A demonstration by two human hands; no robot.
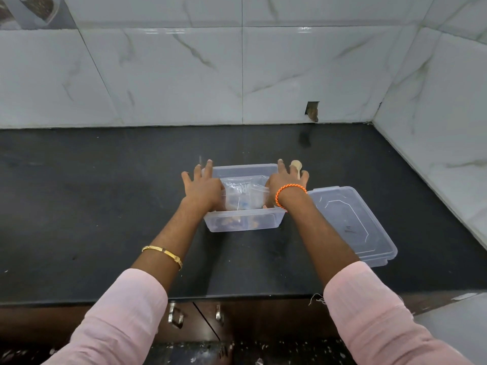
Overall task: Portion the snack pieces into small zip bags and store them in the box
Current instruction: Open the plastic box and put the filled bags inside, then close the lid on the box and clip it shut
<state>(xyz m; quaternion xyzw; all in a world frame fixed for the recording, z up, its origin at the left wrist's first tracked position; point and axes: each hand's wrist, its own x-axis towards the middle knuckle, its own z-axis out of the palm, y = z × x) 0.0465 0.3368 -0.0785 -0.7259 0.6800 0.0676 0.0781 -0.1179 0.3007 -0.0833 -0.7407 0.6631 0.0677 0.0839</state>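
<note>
On black counter [105, 206], tiled corner: both hands [204, 188] over box [245, 222].

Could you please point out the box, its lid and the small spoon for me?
box [245, 224]: head view, on its clear near wall.
lid [350, 219]: head view, on its flat middle panel.
spoon [296, 164]: head view, on its bowl, behind the right hand.
</note>
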